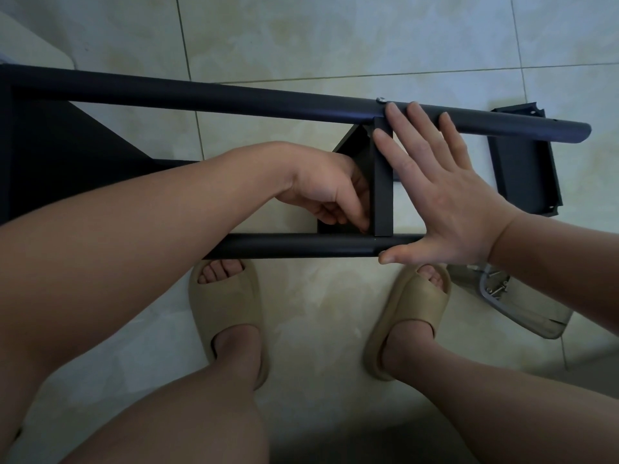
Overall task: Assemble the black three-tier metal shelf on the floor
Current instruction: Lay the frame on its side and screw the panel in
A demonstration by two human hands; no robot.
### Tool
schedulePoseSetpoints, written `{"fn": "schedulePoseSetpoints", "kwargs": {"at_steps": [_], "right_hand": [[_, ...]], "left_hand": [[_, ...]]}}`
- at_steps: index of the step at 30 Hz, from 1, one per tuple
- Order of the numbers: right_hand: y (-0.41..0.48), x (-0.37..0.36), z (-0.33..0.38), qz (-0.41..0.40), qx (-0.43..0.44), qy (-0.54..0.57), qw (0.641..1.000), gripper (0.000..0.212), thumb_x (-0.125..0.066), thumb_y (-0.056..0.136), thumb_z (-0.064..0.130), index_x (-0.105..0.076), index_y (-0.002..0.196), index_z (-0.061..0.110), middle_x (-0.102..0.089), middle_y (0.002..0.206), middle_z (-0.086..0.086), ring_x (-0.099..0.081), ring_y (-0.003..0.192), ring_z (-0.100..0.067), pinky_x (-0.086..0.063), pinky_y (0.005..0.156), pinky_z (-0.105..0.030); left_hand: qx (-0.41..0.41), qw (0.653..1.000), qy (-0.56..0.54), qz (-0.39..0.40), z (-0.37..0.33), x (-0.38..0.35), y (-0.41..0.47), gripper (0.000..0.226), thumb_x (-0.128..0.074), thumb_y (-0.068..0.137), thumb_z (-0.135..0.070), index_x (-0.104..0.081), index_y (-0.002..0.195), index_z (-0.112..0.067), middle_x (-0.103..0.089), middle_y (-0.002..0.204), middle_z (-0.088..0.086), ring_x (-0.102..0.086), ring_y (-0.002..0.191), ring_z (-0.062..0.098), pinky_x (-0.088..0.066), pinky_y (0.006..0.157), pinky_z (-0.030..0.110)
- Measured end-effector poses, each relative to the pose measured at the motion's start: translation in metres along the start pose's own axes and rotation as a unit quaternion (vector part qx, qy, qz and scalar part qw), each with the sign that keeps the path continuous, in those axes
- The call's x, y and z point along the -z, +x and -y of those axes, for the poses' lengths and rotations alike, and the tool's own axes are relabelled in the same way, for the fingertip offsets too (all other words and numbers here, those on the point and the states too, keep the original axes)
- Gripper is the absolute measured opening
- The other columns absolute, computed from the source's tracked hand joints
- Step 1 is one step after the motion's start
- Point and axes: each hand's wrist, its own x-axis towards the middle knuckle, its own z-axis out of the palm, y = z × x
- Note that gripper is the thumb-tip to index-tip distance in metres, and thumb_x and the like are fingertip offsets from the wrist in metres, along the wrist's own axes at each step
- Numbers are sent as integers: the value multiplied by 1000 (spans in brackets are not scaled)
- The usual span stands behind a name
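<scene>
On the tiled floor point(301, 45), the shelf frame point(234, 98) lay lengthwise left to right; the right hand point(445, 195) pressed flat-fingered on its middle tier point(383, 195), the left hand point(321, 192) curled just beside, its hold unclear

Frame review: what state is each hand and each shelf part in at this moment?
Middle tier: set crosswise between far tube and near tube.
Far tube: screw seated at the tier joint.
Left hand: fingers curled at that tier's near corner; grip contents hidden.
Right hand: open, fingers on far tube, thumb along near tube.
Loose tier: lying on the floor, unattached.
Clear tray: holds loose screws.
</scene>
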Motion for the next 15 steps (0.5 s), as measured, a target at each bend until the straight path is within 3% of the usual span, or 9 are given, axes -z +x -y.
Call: {"fn": "schedulePoseSetpoints", "kwargs": {"at_steps": [2,6,10,15], "right_hand": [[0,-1,0,-2,0,1,1000,128,-30,75,97,-8,162,5,1,169,-20,5,156,-40,-2,123,-64],[0,-1,-1,-4,2,-1,1000,128,-30,75,97,-7,162,5,1,169,-20,5,156,-40,-2,123,-64],[0,-1,-1,-5,3,-6,1000,128,-30,75,97,-8,162,5,0,169,-21,4,156,-40,-2,123,-64],[0,0,0,-1,0,1,1000,128,-31,75,96,-7,162,4,1,169,-20,5,156,-40,-2,123,-64]], "left_hand": [[8,1000,8,-2,0,1,-1,13,-71,86,-6,-73,94,-16,-69,90,-1,-59,87,14,-47,81,27],[24,1000,-1,-5,0,-1,0,10,-68,89,-14,-75,84,-20,-74,83,-4,-59,77,13,-46,79,29],[21,1000,-8,-4,1,-4,3,15,-67,88,-8,-74,78,-17,-73,78,-1,-57,70,14,-46,75,28],[8,1000,-18,-4,1,-3,3,10,-69,87,-5,-74,84,-13,-71,80,2,-55,67,12,-45,73,26]]}}
